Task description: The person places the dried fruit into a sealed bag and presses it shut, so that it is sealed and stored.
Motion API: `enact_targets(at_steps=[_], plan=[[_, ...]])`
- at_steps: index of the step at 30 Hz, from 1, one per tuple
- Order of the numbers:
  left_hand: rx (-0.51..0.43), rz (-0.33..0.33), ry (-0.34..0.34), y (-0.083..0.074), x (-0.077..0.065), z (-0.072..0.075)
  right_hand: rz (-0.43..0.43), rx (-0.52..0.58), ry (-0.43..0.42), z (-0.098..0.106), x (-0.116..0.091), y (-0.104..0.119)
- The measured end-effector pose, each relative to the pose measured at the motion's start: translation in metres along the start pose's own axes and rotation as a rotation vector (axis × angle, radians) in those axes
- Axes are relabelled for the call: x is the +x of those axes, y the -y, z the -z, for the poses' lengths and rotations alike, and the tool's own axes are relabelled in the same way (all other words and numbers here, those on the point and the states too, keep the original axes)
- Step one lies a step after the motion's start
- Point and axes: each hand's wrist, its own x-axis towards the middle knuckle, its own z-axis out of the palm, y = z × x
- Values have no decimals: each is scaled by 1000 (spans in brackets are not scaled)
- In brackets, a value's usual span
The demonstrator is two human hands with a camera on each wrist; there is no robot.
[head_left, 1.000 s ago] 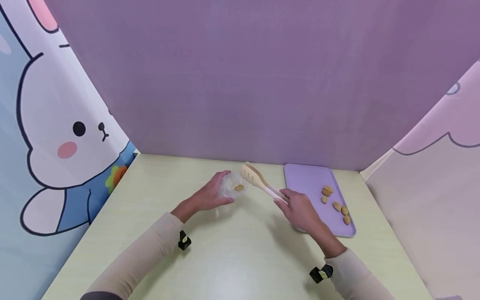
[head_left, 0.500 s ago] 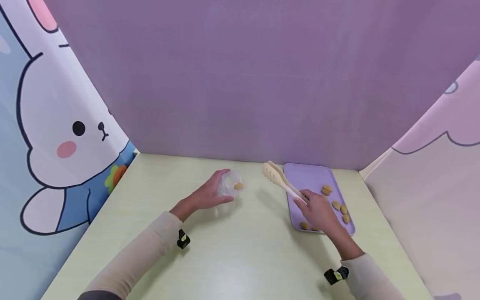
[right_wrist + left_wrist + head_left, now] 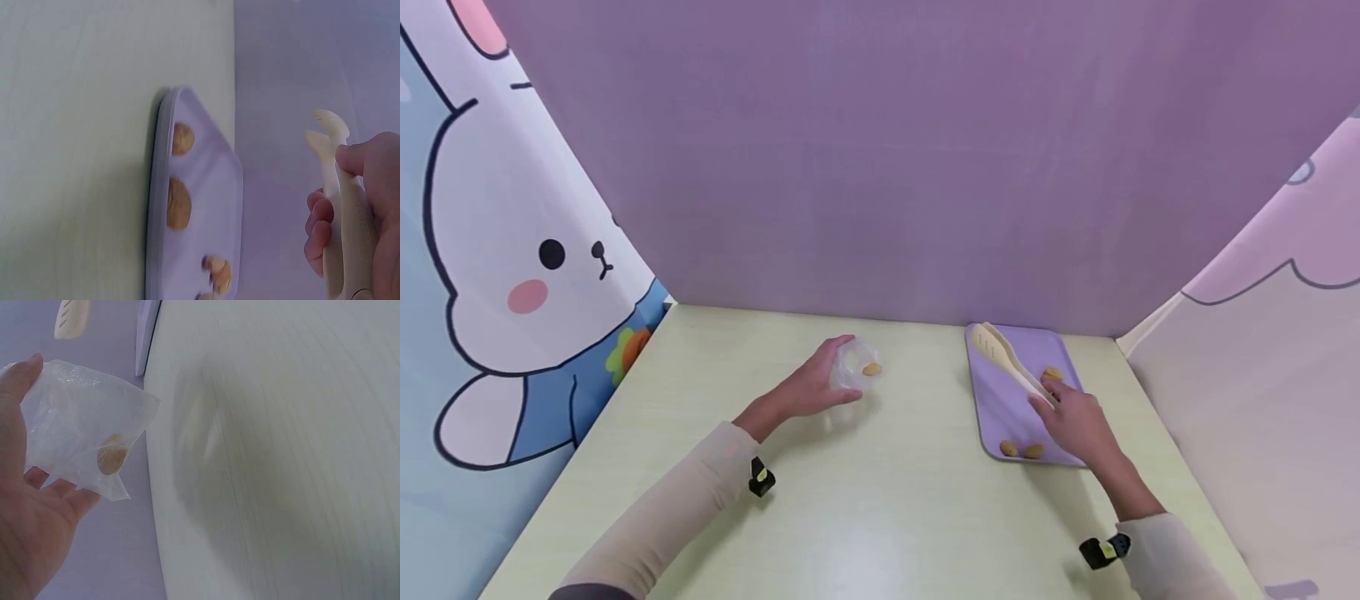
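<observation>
My left hand holds a clear plastic bag above the table, thumb and fingers spread about its mouth. A brown cookie lies in the bag's lower corner in the left wrist view. With my right hand I grip beige tongs by the handles, over the purple tray. In the right wrist view the tongs' tips stand slightly apart with nothing between them. Round brown cookies lie on the tray; two are near its front edge, and my right hand hides others in the head view.
The tray stands at the right back of the pale wooden table, near the purple back wall. A printed rabbit panel borders the left side, and a pale panel the right.
My right hand has carried the tongs rightward, away from the bag to over the tray. The left hand and bag have stayed nearly in place, with the cookie inside.
</observation>
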Motion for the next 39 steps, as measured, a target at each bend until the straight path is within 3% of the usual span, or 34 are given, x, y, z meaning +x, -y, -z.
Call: enact_targets(at_steps=[11,26,39], plan=[[18,-20,-19,4,-2,2,-98,-25,35,3,1,-30],[-6,-4,3,4,-1,-6,-139,-56,58,2,1,-53],[10,-11,-15,3,0,-4,-258,-60,85,-1,-4,-80]])
